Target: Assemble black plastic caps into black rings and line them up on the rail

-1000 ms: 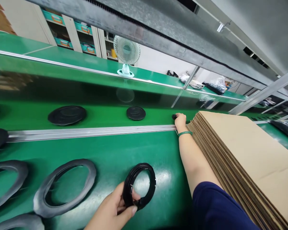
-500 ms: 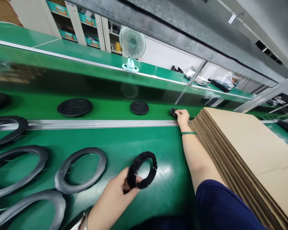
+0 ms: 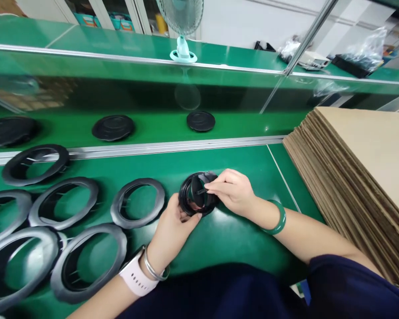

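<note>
While the left hand clasps a black ring over the near tabletop, the right hand pinches a dark piece at its opening; a skewed angle could jam it.

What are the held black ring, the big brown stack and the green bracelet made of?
Black ring: probably plastic, dark with glossy highlights. Brown stack: looks like matte cardboard, with many thin layered edges. Green bracelet: smooth and shiny, perhaps stone, glass or plastic; the look leaves it open.
</note>
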Action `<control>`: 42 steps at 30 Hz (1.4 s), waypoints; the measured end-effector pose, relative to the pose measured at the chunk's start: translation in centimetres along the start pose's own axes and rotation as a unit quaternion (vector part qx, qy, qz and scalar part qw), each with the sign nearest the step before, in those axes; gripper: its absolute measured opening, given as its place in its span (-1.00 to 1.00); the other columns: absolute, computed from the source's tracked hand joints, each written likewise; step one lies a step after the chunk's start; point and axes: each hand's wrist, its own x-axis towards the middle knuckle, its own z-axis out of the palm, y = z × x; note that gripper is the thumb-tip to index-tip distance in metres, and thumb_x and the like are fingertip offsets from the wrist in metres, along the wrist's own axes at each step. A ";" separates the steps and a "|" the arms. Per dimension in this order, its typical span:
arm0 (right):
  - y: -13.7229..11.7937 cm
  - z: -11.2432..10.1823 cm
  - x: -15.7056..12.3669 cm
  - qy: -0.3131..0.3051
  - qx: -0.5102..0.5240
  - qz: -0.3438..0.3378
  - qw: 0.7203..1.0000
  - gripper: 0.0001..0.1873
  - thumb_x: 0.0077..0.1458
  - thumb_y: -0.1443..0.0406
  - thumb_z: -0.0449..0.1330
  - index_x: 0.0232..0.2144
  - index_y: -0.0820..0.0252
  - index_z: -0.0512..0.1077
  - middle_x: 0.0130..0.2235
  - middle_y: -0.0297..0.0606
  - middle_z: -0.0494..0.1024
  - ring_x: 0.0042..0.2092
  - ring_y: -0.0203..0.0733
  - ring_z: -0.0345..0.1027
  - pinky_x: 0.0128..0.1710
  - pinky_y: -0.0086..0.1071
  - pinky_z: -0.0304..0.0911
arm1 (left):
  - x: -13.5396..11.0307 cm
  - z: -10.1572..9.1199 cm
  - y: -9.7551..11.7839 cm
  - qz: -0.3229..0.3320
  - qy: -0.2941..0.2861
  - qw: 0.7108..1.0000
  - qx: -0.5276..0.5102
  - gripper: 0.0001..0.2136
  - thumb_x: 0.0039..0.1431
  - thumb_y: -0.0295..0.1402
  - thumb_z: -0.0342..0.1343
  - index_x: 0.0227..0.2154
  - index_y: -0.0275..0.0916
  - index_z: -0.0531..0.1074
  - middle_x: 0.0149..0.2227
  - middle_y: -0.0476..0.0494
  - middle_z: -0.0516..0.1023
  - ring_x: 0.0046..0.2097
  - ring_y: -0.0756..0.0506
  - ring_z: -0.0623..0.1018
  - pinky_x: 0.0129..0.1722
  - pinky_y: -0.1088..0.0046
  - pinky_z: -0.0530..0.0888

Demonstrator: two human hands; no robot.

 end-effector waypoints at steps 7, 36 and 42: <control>1.1 0.7 -0.5 -0.089 -0.076 -0.114 0.986 -0.83 0.36 0.44 0.07 -0.18 0.23 0.47 -0.29 -0.21 0.50 -0.32 -0.20 0.32 -0.35 -0.34 0.29 | -0.1 0.1 -0.1 -0.020 0.025 0.999 0.044 -0.51 -0.02 -0.33 0.32 -0.05 -0.18 0.25 -0.14 -0.10 0.59 -0.14 -0.17 0.65 -0.16 0.28 0.60; 1.0 0.7 -0.5 -0.112 0.007 -0.050 0.992 -0.88 0.35 0.37 0.13 -0.19 0.24 0.47 -0.24 -0.15 0.51 -0.22 -0.14 0.41 -0.20 -0.25 0.42 | -0.5 0.4 0.1 0.001 0.022 0.999 0.043 -0.59 0.04 -0.32 0.30 -0.10 -0.17 0.26 -0.18 -0.05 0.56 -0.14 -0.14 0.63 -0.18 0.34 0.60; 1.0 0.8 -0.8 -0.104 0.019 -0.033 0.994 -0.87 0.36 0.36 0.11 -0.18 0.21 0.47 -0.25 -0.18 0.51 -0.24 -0.15 0.39 -0.22 -0.24 0.40 | -0.6 0.3 -0.1 -0.002 0.023 0.999 0.049 -0.57 0.02 -0.33 0.29 -0.08 -0.18 0.25 -0.16 -0.08 0.55 -0.13 -0.17 0.63 -0.16 0.30 0.60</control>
